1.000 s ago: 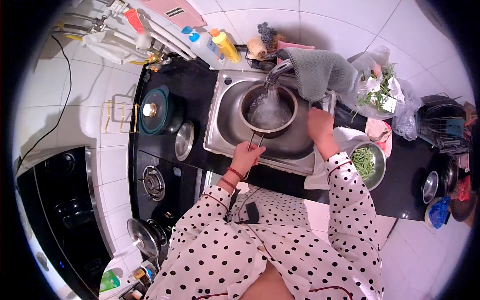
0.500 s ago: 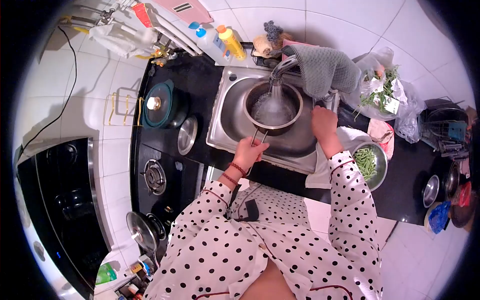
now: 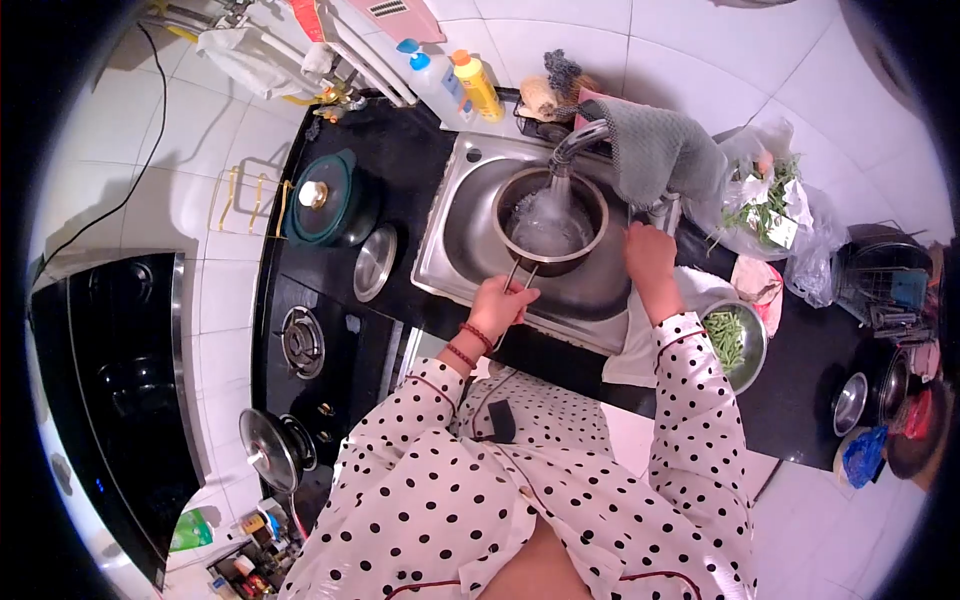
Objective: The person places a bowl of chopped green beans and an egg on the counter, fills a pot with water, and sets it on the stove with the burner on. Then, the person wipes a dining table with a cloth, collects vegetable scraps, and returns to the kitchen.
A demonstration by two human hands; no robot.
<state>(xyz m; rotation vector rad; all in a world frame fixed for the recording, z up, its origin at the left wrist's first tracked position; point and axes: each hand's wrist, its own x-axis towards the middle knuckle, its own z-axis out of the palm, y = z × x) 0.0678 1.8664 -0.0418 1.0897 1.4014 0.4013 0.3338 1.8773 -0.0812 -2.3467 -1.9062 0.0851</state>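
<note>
My left hand point(image 3: 499, 306) is closed round the wire handle of a metal pot point(image 3: 549, 262), which is held over the sink point(image 3: 455, 270). Water runs from the faucet point(image 3: 582, 137) into the pot, and the water inside looks churned. To the right of the pot, my right hand point(image 3: 650, 252) is closed at the sink's right edge; what it holds, if anything, is hidden. A grey cloth point(image 3: 655, 150) hangs over the faucet. Close to my right forearm, a metal bowl point(image 3: 750, 372) of green beans point(image 3: 724, 338) rests by a white cloth point(image 3: 628, 362).
On the left are a dark green lidded pot point(image 3: 335, 200), a metal lid point(image 3: 375, 262) and a gas burner point(image 3: 302, 342). Bottles point(image 3: 478, 86) stand behind the sink. Bagged greens point(image 3: 768, 212) lie at the right, with small bowls point(image 3: 850, 403) farther along.
The view has shifted slightly. Both hands keep nearly the same places at the pot handle and the sink's right edge, and water still runs.
</note>
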